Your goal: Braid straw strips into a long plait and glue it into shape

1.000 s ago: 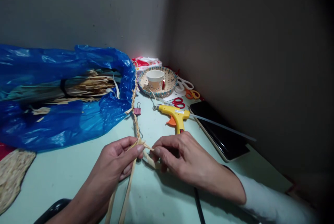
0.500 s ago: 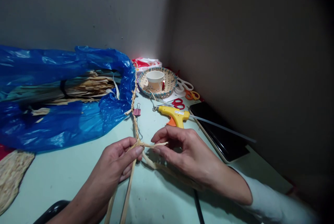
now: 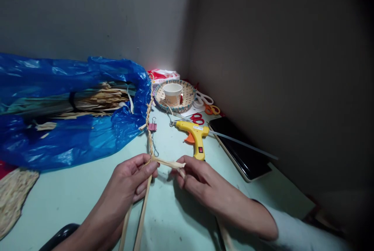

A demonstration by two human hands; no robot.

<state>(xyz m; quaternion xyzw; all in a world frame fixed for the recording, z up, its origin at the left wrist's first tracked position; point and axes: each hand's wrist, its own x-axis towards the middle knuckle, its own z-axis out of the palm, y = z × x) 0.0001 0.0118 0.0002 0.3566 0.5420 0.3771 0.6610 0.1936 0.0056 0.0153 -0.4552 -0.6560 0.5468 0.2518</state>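
Head view: braid [image 3: 147, 117] runs lengthwise toward wall [image 3: 102, 17].

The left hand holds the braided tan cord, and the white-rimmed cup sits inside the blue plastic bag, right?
Not quite: in the head view, the cup sits in the round woven basket, not the bag. The left hand does hold the braided tan cord.

The pale green table [image 3: 169, 216] carries a blue bag [image 3: 78, 142], yellow glue gun [image 3: 197, 136] — and a black-screened device [image 3: 248, 162].
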